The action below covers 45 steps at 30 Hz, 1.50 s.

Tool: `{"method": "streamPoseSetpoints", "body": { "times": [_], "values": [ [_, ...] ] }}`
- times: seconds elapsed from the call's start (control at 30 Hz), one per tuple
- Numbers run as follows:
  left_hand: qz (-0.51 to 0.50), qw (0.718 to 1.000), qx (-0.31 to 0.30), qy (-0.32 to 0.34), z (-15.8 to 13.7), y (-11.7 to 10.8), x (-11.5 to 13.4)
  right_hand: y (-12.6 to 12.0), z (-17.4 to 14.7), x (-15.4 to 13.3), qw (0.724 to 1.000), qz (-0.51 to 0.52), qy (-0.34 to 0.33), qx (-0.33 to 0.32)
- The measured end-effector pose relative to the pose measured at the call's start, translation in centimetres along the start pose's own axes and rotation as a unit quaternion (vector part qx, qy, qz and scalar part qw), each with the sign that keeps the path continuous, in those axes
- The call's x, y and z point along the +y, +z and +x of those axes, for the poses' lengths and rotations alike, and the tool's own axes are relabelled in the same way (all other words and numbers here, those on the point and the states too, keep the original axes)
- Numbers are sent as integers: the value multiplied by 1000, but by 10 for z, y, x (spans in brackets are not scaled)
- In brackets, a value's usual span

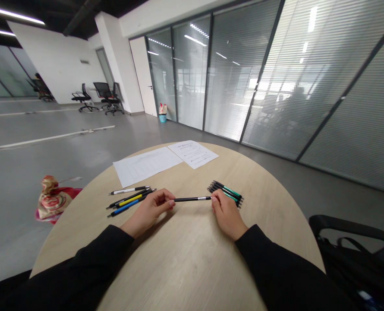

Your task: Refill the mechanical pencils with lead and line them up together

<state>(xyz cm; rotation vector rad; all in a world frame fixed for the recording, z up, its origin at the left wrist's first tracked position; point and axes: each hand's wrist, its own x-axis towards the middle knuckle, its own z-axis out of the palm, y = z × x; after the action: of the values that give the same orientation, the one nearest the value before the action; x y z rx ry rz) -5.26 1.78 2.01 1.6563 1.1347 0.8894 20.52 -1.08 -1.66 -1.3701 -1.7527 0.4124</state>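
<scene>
A slim black pen (pixel 192 199) with a pale band near its right end is held level above the round table (pixel 179 259). My left hand (pixel 151 209) pinches its left end, and my right hand (pixel 226 214) grips its right end. Just left of my left hand lie several pens: a white one (pixel 129 190), a yellow and black one (pixel 130 200) and a blue one (pixel 126 208). Behind my right hand is a row of several black and green pens (pixel 227 190), partly covered by that hand.
Two printed sheets, one wide (pixel 148 164) and one smaller (pixel 194 153), lie on the far side of the table. A black chair (pixel 354 229) stands close on the right. A red and gold bag (pixel 54 201) is on the floor at left.
</scene>
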Motion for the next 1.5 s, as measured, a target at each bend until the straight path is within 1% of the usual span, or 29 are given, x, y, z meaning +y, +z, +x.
{"method": "streamPoseSetpoints", "body": {
  "times": [0.57, 1.13, 1.3, 1.4, 1.5],
  "values": [
    [11, 1000, -9, 15, 2, -2, -5, 0, 0, 0, 999, -25, -23, 0],
    [22, 1000, -14, 15, 1, -2, -1, -1, 0, -1, 999, -32, -36, -5],
    [26, 1000, 1, 13, 0, -2, 1, -1, 1, -1, 1000, 7, -20, 4],
    [23, 1000, 7, 15, 0, -2, 1, 2, 2, 2, 996, 83, 25, 6],
    [32, 999, 11, 18, 0, -2, 3, 8, 4, 8, 983, 174, 62, 18]
  ]
}}
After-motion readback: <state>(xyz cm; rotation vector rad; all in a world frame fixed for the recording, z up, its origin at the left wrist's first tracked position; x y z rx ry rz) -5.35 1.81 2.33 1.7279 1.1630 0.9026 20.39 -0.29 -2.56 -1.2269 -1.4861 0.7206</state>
